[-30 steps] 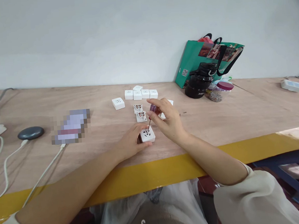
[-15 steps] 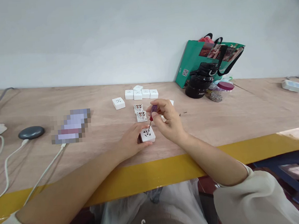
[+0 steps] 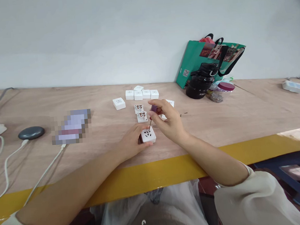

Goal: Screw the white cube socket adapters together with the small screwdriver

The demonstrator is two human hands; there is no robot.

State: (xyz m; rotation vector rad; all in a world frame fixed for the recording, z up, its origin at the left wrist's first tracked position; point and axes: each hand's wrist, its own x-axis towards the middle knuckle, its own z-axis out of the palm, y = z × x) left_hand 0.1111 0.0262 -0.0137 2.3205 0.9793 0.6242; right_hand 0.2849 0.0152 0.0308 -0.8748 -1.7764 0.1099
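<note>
A white square power socket (image 3: 148,136) lies face up on the table near its front edge. My left hand (image 3: 132,141) is closed around its left side, thumb at the near edge and fingers at the far edge. In my right hand (image 3: 167,121) is a screwdriver (image 3: 153,108) with a purple and red handle, held between thumb and fingers. The tilted shaft runs down to the middle of the socket's face, its tip at the centre. Just beyond stand two open socket bases (image 3: 142,117) with copper-coloured contacts showing.
Several finished-looking white sockets (image 3: 138,95) stand in a row farther back, and one socket (image 3: 119,103) sits left of them. A black bottle (image 3: 199,84), a green bag (image 3: 191,55) and a red-lidded jar (image 3: 216,96) are at back right. A phone (image 3: 73,127) with cable lies left.
My right hand's fingers have shifted around the screwdriver handle, covering more of it. The screwdriver tip stays on the socket, and my left hand has not moved.
</note>
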